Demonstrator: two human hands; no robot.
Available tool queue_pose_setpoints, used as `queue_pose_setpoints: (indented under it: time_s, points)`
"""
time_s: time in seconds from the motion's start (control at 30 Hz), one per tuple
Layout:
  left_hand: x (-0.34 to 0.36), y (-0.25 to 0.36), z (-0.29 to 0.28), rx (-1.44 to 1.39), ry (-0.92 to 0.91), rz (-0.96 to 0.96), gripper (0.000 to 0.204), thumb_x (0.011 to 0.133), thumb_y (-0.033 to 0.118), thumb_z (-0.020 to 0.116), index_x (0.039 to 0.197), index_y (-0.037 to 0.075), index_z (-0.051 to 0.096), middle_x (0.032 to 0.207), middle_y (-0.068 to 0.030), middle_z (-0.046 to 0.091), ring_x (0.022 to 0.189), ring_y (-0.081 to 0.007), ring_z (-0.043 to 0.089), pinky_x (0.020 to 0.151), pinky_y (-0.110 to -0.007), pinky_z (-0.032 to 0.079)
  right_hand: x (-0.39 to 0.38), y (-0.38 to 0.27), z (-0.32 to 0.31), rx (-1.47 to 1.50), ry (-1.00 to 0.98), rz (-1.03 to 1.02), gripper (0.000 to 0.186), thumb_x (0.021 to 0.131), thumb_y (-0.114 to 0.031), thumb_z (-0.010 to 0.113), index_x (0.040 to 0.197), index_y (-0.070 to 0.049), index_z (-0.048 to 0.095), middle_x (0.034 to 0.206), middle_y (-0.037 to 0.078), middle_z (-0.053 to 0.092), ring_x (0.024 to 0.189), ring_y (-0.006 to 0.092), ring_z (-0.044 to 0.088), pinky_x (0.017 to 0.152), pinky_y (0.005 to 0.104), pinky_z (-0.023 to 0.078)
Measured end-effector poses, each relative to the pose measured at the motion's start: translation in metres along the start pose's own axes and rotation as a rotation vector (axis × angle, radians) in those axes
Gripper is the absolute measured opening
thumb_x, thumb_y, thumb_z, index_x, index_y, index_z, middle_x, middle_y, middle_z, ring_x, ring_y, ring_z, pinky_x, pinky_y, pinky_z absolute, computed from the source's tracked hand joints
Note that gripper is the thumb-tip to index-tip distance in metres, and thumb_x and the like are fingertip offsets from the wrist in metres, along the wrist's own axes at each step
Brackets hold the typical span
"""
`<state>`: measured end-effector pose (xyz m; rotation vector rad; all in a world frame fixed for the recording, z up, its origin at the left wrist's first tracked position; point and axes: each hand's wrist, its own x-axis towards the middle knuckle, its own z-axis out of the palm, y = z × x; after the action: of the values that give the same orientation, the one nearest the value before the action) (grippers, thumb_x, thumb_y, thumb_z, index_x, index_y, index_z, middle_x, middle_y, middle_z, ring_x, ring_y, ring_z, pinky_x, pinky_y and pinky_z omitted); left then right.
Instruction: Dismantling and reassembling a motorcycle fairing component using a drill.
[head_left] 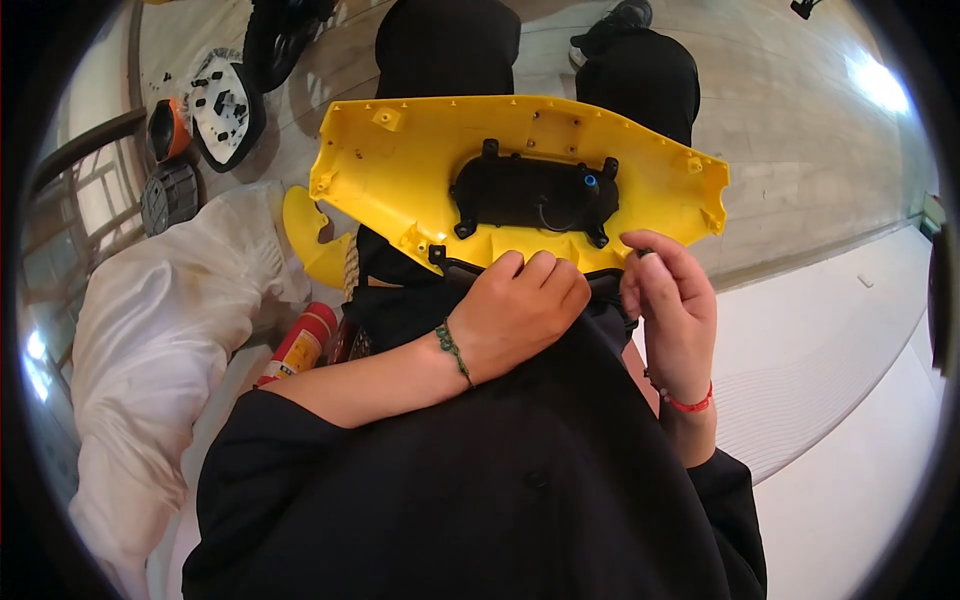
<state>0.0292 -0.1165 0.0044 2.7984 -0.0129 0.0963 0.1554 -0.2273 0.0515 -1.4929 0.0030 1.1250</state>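
Observation:
Across my lap lies a yellow plastic shell panel [390, 150], its hollow inner side up, with screw posts along its rim. A black oval plastic housing [520, 195] with corner lugs sits in its middle and carries a small blue-ringed part [590, 181]. Along the near edge runs a black plastic strip [460, 270]. My left hand [525, 305] is closed over that strip against the panel, its fingertips hidden. By the panel's near right corner, my right hand [675, 300] pinches a small dark piece [645, 252], too small to name.
To the left are a white plastic-wrapped bundle [170, 310], a red cylinder [305, 340] and a curved yellow part [310, 240]. Farther off, a tray of small black parts [220, 110] stands beside an orange-and-black piece [168, 130]. A white ridged board [820, 350] lies at right.

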Motion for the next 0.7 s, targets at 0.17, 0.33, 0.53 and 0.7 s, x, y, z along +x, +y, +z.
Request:
queue_pose_setpoints:
  time_s: [0.17,0.33,0.53,0.7]
  points:
    - [-0.007,-0.002,-0.004,-0.094,0.015,-0.032,0.013,0.072,0.018,0.055,0.082,0.011,0.056,0.076,-0.0003,0.047,0.073,-0.0141,0.048,0.062,-0.027,0.037,0.010,-0.007,0.026,-0.112,-0.113,0.022,0.018,0.089,-0.003,0.049,0.103,0.001,0.059,0.081,0.001,0.053,0.071,0.0073,0.050,0.064,0.0188,0.039]
    - [-0.016,-0.004,-0.035,-0.256,0.082,-0.077,0.022,0.071,0.015,0.057,0.092,0.008,0.062,0.095,-0.0067,0.057,0.092,-0.0204,0.054,0.088,-0.031,0.042,0.028,-0.006,0.050,-0.464,-0.285,-0.351,0.017,0.083,-0.001,0.053,0.098,-0.002,0.061,0.088,0.008,0.055,0.079,0.0148,0.053,0.069,0.0245,0.043]
    - [-0.066,-0.019,-0.060,-0.722,0.156,-0.338,0.010,0.076,0.009,0.062,0.084,0.006,0.057,0.075,-0.0046,0.056,0.068,-0.0176,0.056,0.065,-0.029,0.048,0.036,0.001,0.075,-0.499,-0.235,-0.266,0.012,0.075,-0.001,0.065,0.085,-0.003,0.058,0.075,0.005,0.056,0.063,0.0134,0.053,0.057,0.0238,0.041]
    - [-0.095,-0.030,-0.031,-1.608,0.202,-1.148,0.013,0.090,0.015,0.052,0.095,0.004,0.049,0.077,-0.0045,0.055,0.063,-0.0097,0.053,0.059,-0.022,0.046,0.041,0.006,0.080,-0.736,-0.324,-0.418,0.012,0.075,-0.001,0.065,0.085,-0.003,0.059,0.074,0.007,0.055,0.062,0.0165,0.052,0.055,0.0256,0.041]
